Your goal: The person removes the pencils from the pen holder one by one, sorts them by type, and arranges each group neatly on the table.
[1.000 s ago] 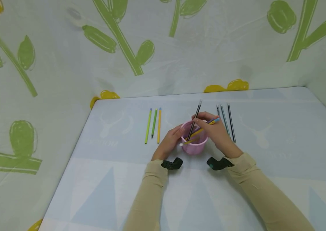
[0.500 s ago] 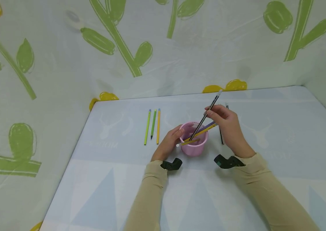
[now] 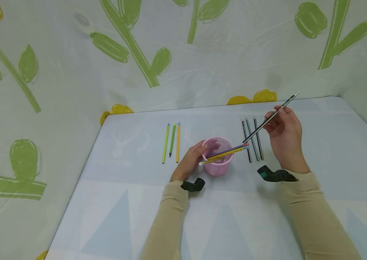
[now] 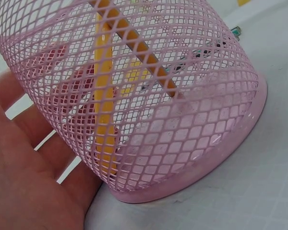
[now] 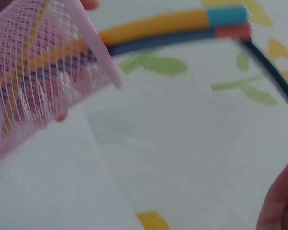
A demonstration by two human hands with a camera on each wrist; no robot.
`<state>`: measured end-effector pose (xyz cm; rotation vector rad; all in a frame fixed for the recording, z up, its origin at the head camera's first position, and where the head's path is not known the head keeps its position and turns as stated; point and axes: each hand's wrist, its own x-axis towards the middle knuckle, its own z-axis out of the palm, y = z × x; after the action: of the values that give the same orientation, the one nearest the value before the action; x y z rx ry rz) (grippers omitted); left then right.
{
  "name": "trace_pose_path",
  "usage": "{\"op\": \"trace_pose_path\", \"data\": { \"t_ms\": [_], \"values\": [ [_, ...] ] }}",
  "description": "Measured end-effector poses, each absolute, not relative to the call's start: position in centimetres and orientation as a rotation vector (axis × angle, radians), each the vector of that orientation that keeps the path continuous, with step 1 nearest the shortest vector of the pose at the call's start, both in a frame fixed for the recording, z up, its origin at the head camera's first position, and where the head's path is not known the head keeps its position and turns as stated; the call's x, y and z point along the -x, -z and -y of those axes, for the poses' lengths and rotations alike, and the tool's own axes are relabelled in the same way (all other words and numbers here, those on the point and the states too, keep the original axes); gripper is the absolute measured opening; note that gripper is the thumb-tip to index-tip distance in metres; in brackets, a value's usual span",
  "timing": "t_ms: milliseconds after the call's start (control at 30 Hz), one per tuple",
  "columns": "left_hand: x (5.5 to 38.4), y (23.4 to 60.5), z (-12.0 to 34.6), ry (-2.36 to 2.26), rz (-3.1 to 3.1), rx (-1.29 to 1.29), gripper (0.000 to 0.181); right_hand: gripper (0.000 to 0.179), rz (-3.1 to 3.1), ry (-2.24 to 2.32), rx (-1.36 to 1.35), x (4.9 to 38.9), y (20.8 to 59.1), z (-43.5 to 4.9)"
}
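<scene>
My left hand [image 3: 188,160] grips the side of a pink mesh pencil cup [image 3: 217,169], thumb at its rim; in the left wrist view the fingers lie along the mesh. Inside the cup lean a yellow pencil [image 3: 230,152] with a blue end, a purple pencil [image 3: 227,149] with a red end, and another yellow pencil [image 3: 208,161] whose white end pokes over the near rim. Up to the right, my right hand [image 3: 287,141] pinches a dark striped pencil [image 3: 259,128]. Its lower tip overlaps the ends of the leaning pencils in the head view.
Left of the cup lie a lime pencil [image 3: 165,146], a green pencil [image 3: 172,141] and an orange pencil [image 3: 178,144]. To its right lie two black pencils and a grey-teal pencil [image 3: 255,150]. A patterned wall [image 3: 203,72] rises behind the table [image 3: 112,209].
My right hand has lifted the dark striped pencil out of the cup and carried it to the right, tilting it flatter. The left hand and cup have stayed nearly in place.
</scene>
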<state>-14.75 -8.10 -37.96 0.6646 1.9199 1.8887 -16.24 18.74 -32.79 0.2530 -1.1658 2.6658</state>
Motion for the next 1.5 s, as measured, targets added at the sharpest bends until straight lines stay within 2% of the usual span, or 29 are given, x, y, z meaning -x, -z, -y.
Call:
{"op": "trace_pose_path", "data": {
  "t_ms": [267,567,767,967,1233,1500],
  "values": [
    [14.8,37.9,8.2,-1.873,-1.934,-0.69,0.044,0.032,1.01,-2.775,0.044,16.7,35.4,-21.3],
    [14.6,38.0,8.2,-1.864,-1.942,-0.668,0.043,0.036,1.415,-2.827,0.239,17.2,38.3,-23.4],
    [14.6,37.9,8.1,-1.871,-1.933,-0.646,0.043,0.043,1.688,-2.74,0.257,17.6,39.6,-23.8],
    [14.6,38.0,8.0,-1.907,-1.95,-0.647,0.041,0.045,2.234,-2.326,0.225,17.9,40.3,-23.5],
    [14.6,38.2,8.1,-1.886,-1.949,-0.684,0.041,0.06,2.748,-1.784,0.228,18.1,40.9,-22.9],
    [15.3,39.7,8.1,-1.925,-1.931,-0.495,0.045,0.059,2.912,-1.472,0.124,18.4,41.1,-22.6]
  ]
}}
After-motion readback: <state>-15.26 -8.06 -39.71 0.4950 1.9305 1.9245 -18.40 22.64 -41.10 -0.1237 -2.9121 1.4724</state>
